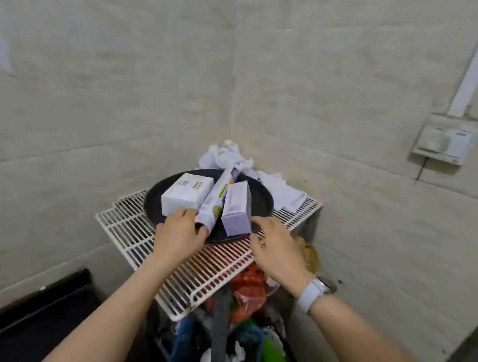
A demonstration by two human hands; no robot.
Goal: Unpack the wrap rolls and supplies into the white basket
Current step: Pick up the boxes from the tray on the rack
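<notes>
- Left hand [181, 232]: placed at the near rim of the round black tray [259, 201]; the fingers are curled around the near end of the long white wrap roll with green and yellow print [216, 200], which is gripped there.
- The wrap roll runs away from the left hand toward the wall corner, lying between two boxes on the tray.
- White rectangular carton with small green label [186, 193]: seen just beyond the left hand, touching the roll's left side; the thumb lies at its near lower corner.
- Right hand [275, 251]: held just right of the lilac rectangular carton [237, 212]; fingers are loosely extended, fingertips at the carton's near right edge and the tray rim. Whether the carton is pinched cannot be told.
- A pale lilac watch strap [311, 295] is worn on the right wrist.
- The tray is carried on a white wire rack shelf [161, 252], beneath both hands.
- Crumpled white paper or plastic [228, 156] is piled beyond the tray, in the wall corner.
- Coloured plastic bags [250, 291] are seen below the rack, under the right forearm.
- A white basket cannot be identified with certainty.
</notes>
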